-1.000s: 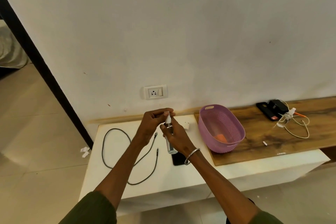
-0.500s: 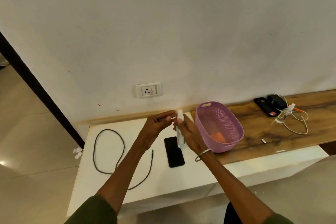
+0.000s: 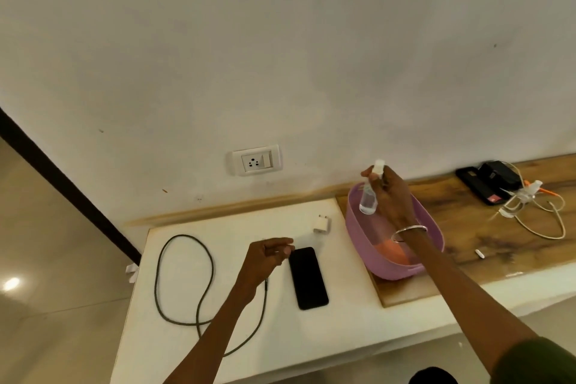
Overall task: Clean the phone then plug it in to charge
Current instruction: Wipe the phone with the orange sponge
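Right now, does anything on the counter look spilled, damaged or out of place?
Nothing stands out. The phone lies flat, the adapter sits unplugged on its side, and the right hand holds the spray bottle over the basket.

**Bottle up, phone flat**

Your right hand (image 3: 393,196) grips a small clear spray bottle (image 3: 369,196) above the purple basket (image 3: 358,221). Your left hand (image 3: 268,259), fingers curled, perhaps pinching a small cap, hovers beside the black phone (image 3: 308,277) on the white counter (image 3: 343,321), near the looped cable (image 3: 184,277).
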Demonstrator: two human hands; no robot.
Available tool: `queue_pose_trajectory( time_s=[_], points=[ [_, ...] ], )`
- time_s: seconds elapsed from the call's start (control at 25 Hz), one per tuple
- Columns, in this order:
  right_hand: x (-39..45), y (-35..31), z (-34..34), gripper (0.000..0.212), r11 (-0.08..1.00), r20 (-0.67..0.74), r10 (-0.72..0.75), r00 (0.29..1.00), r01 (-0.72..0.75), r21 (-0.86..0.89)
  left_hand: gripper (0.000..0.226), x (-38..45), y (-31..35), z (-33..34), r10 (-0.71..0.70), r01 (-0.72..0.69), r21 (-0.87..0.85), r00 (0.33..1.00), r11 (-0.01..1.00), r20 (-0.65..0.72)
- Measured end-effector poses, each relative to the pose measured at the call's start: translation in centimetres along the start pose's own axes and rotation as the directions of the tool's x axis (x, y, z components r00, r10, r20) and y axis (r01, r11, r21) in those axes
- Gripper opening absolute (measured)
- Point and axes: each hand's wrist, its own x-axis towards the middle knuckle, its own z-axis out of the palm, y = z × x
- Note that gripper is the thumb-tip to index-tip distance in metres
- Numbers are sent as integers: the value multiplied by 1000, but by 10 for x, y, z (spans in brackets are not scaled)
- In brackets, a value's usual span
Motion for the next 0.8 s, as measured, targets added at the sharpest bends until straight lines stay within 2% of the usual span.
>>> queue_pose_trajectory(
  time_s=[0.24, 0.48, 0.64, 0.8],
  points=[
    [14, 67, 7, 12, 969, -85, 150, 985, -163, -186, 24, 9, -39, -1, -87, 89, 97, 996, 991, -25],
    [12, 111, 18, 9, 944, -13, 198, 980, -194, -268, 37, 19, -65, -3, -121, 126, 164, 992, 978, -43],
    [13, 117, 16, 5, 934, 16, 203, 979, -189, -305, 37, 24, -74, -1, -117, 126, 184, 991, 975, -60],
    [14, 117, 13, 11, 925, 56, 232, 971, -202, -322, 35, 24, -74, 2, -126, 134, 174, 991, 976, -56]
  ],
)
